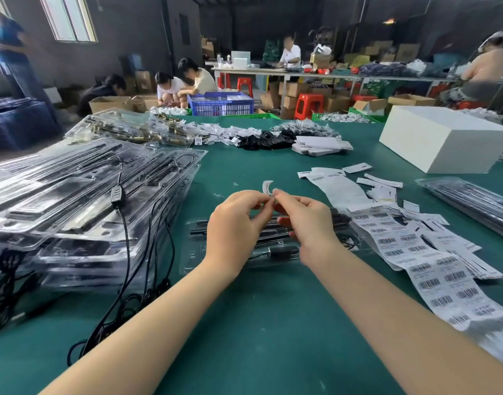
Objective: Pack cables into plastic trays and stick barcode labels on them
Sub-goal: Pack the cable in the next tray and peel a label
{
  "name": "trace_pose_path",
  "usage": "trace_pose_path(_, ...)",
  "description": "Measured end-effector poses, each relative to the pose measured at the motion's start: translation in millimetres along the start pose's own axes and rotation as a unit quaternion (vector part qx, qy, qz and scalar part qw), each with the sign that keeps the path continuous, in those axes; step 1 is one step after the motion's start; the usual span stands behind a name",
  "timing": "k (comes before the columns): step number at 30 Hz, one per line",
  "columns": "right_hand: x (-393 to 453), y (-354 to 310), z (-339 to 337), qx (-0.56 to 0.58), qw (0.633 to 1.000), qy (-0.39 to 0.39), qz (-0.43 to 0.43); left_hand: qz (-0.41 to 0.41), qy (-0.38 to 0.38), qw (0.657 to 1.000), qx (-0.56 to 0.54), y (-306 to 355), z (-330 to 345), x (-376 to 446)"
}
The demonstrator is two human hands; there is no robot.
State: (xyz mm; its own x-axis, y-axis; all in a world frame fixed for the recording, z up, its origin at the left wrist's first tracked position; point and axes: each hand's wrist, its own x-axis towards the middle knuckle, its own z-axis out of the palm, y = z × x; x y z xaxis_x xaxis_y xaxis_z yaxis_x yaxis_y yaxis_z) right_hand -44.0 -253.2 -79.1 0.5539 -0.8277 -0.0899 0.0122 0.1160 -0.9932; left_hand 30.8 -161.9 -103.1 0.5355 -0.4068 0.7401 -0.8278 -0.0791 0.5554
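Observation:
Both hands meet above a clear plastic tray point(193, 252) that lies on the green table point(258, 323) with black cable parts in it. My left hand point(236, 226) and my right hand point(304, 223) pinch a small curled white barcode label point(267, 186) between their fingertips, a little above the tray. A long sheet of barcode labels point(432, 275) runs along the table to the right of my right hand. My hands hide the middle of the tray.
A tall stack of filled clear trays point(73, 201) with dangling black cables point(124, 252) fills the left side. Loose label backings point(384, 186) and a white box point(444, 138) lie at the right, another tray point(472, 203) at the right edge. People work at tables behind.

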Motion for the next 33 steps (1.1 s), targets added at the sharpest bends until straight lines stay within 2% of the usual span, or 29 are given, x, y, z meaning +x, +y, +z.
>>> trace_pose_path(2,-1.2,4.3,-0.6,-0.023,1.000,0.020,-0.006,-0.014,-0.033,0.999,-0.001,3.0,-5.5,-3.9)
trace_pose_path(5,2.0,12.3,-9.7,-0.038,0.997,0.059,-0.039,-0.102,-0.162,0.981,0.021,4.1,-12.2,-11.6)
trace_pose_path(6,4.2,15.5,-15.8,-0.034,0.995,0.072,-0.055,-0.138,-0.224,0.961,0.082,0.2,-14.2,-14.9)
trace_pose_path(7,5.9,18.6,-22.4,-0.031,0.994,0.080,-0.069,-0.165,-0.291,0.927,0.170,-4.7,-16.8,-18.6)
trace_pose_path(9,9.6,25.8,-34.6,-0.030,0.992,0.090,-0.088,-0.193,-0.409,0.839,0.303,-16.7,-19.7,-26.3)
trace_pose_path(10,11.6,29.6,-38.6,-0.030,0.991,0.094,-0.090,-0.201,-0.440,0.817,0.315,-22.1,-19.6,-28.2)
trace_pose_path(11,13.4,33.0,-40.6,-0.027,0.991,0.098,-0.088,-0.202,-0.449,0.816,0.305,-27.0,-19.3,-28.7)
trace_pose_path(15,19.2,44.4,-30.3,-0.030,0.992,0.095,-0.073,-0.145,-0.394,0.861,0.288,-39.7,-11.7,-28.8)
trace_pose_path(17,21.0,48.4,-18.3,-0.045,0.991,0.091,-0.086,-0.148,-0.347,0.883,0.279,-45.1,-8.8,-28.2)
trace_pose_path(19,21.3,51.5,-6.1,-0.089,0.984,0.093,-0.119,-0.203,-0.293,0.904,0.236,-47.9,-7.3,-24.2)
trace_pose_path(22,16.8,59.5,9.6,-0.142,0.971,0.095,-0.170,-0.313,-0.208,0.913,0.156,-44.6,-7.5,-15.4)
trace_pose_path(24,14.1,68.2,14.6,-0.173,0.962,0.095,-0.191,-0.346,-0.140,0.923,0.099,-46.5,-7.1,-15.2)
trace_pose_path(30,16.3,75.3,10.5,-0.192,0.956,0.075,-0.208,-0.300,-0.047,0.953,0.005,-52.8,-7.5,-26.2)
trace_pose_path(33,13.2,73.5,11.3,-0.203,0.955,0.060,-0.207,-0.283,-0.039,0.958,-0.007,-51.9,-8.3,-25.2)
